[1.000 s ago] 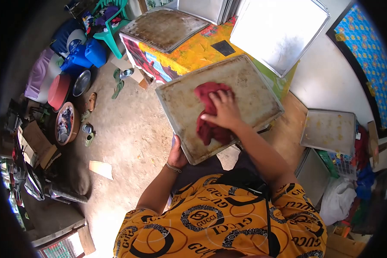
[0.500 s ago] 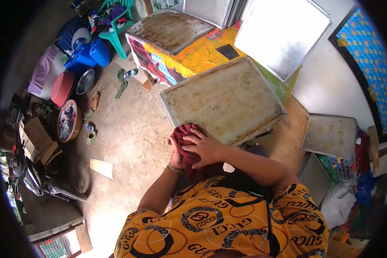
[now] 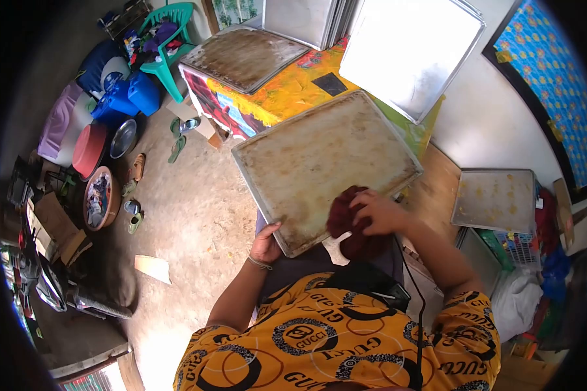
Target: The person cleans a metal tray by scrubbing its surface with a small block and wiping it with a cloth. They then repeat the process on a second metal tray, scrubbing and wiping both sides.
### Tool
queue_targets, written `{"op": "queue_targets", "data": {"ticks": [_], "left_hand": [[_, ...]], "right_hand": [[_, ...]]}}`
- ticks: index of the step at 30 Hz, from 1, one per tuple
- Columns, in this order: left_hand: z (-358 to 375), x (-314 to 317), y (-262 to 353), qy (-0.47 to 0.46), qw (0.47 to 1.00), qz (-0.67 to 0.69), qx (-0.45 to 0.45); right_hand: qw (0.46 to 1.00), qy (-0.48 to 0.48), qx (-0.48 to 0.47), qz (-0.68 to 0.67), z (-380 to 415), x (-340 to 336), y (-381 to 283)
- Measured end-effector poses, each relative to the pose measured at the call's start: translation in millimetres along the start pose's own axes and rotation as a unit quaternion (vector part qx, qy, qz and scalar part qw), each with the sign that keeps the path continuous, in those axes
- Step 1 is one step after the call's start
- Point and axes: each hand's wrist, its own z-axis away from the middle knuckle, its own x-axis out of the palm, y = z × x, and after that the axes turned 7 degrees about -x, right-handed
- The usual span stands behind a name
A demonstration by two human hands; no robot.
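A flat metal baking tray [image 3: 319, 159] with brown stains lies tilted across my lap, its far side near the table. My left hand [image 3: 265, 244] grips the tray's near-left corner, thumb over the rim and fingers hidden underneath. Bunched in my right hand [image 3: 379, 212] is a dark maroon cloth [image 3: 344, 214], which overlaps the tray's near edge and hangs down past it.
Another stained tray [image 3: 241, 58] rests on the table with a yellow patterned cloth [image 3: 274, 98]. Bright trays [image 3: 407, 55] lean upright behind it. At right, a spotted tray [image 3: 494, 199] sits above a plastic basket [image 3: 518, 247]. Slippers [image 3: 176, 148] and basins [image 3: 101, 195] occupy the floor at left.
My left hand has let go of the cloth and taken hold of the tray's near-left corner. My right hand has carried the cloth rightward along the tray's near edge.
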Motion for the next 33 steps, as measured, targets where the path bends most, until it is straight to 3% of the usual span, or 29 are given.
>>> {"op": "queue_targets", "data": {"ticks": [3, 6, 12, 14, 18, 23, 25, 28, 30, 33], "left_hand": [[-1, 0, -1, -0.005, 1.0, -0.016, 0.012], [-1, -5, -1, -0.02, 1.0, 0.002, -0.001], [1, -9, -1, -0.014, 1.0, -0.005, -0.005], [7, 1, -2, -0.019, 0.999, -0.037, 0.024], [7, -6, 0, -0.018, 1.0, -0.002, -0.007], [3, -7, -1, -0.026, 0.999, -0.019, -0.002], [2, -3, -2, -0.032, 0.999, -0.019, -0.003], [-1, -7, -1, -0.023, 1.0, -0.013, -0.016], [-3, -6, -3, -0.018, 1.0, -0.022, 0.005], [-1, -5, -2, -0.004, 1.0, -0.017, -0.001]], "right_hand": [[0.993, 0.047, 0.099, 0.048, 41, -19, 32], [0.976, 0.086, 0.199, 0.007, 68, -32, 49], [0.953, 0.149, 0.264, 0.019, 87, -37, 80], [0.933, 0.149, 0.317, 0.088, 102, -47, 87], [0.853, 0.106, 0.481, 0.172, 115, -61, 72], [0.83, 0.343, 0.417, 0.14, 100, -99, 52], [0.82, 0.452, 0.325, 0.134, 82, -113, 44], [0.827, 0.504, 0.226, 0.105, 41, -119, 29], [0.859, 0.465, 0.198, 0.083, 8, -97, 20], [0.944, 0.312, 0.103, -0.038, -41, -37, 5]]}}
